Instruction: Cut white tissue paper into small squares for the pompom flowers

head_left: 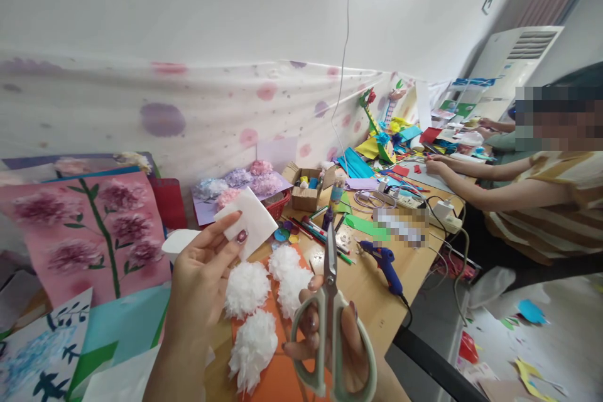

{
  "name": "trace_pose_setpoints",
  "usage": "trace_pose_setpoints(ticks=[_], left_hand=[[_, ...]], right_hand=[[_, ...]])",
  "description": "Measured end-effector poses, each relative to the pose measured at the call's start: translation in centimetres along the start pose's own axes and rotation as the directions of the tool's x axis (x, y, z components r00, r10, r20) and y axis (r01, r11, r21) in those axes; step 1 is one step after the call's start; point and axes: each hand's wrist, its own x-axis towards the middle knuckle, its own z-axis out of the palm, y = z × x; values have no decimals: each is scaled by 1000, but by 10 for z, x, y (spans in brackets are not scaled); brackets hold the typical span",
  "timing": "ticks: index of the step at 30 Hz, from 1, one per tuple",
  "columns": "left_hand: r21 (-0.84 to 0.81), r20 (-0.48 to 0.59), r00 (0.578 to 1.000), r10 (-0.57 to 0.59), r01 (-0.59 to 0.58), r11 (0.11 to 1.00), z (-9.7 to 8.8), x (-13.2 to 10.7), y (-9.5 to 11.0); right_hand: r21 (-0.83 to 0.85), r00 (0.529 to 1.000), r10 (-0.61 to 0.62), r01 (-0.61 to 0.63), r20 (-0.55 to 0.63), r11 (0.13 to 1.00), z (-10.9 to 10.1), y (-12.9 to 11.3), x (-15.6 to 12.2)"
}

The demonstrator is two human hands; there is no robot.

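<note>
My left hand (200, 270) pinches a folded square of white paper (257, 221) between thumb and fingers, raised above the table. My right hand (352, 336) has its fingers through the pale handles of a pair of scissors (330, 264). The blades point up and look closed, to the right of the paper and apart from it. Below and between my hands, several fluffy white paper flowers (254, 342) lie on orange paper (276, 374).
A blue glue gun (384, 264) lies on the table to the right, near the cables and power strip (424, 204). Behind are pens, a small cardboard box (306, 191) and pastel paper flowers (238, 179). A pink flower picture (94, 232) stands left. A co-worker (527, 201) sits at right.
</note>
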Motion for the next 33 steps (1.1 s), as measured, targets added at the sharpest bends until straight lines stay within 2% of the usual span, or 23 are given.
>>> trace_pose_setpoints(ticks=[5, 10, 14, 19, 22, 27, 30, 33], left_hand=[[-6, -10, 1000, 15, -15, 1000, -3, 4, -1], [-5, -46, 999, 10, -10, 1000, -6, 6, -2], [-42, -42, 998, -47, 45, 998, -4, 4, -4], [-138, -18, 988, -151, 147, 980, 7, -2, -11], [-176, -33, 970, -242, 233, 956, 15, -6, -13], [-264, -40, 927, -373, 350, 899, 25, -12, -11], [-303, -27, 912, -409, 383, 873, 27, -13, -10], [-317, -22, 911, -411, 384, 867, 26, -13, -9]], right_hand=[[-62, 994, 106, -104, 27, 993, 0, 3, -5], [-158, 991, 130, -123, 38, 980, -5, 5, -13], [-223, 998, 49, -41, 33, 974, 2, 0, -10], [-360, 986, -132, 87, -102, 929, 18, -11, -3], [-377, 982, -141, 84, -126, 922, 25, -15, -1], [-413, 988, -117, 64, -103, 908, 33, -15, 6], [-401, 989, -124, 82, -81, 912, 33, -16, 9], [-392, 991, -85, 39, -100, 919, 28, -18, 8]])
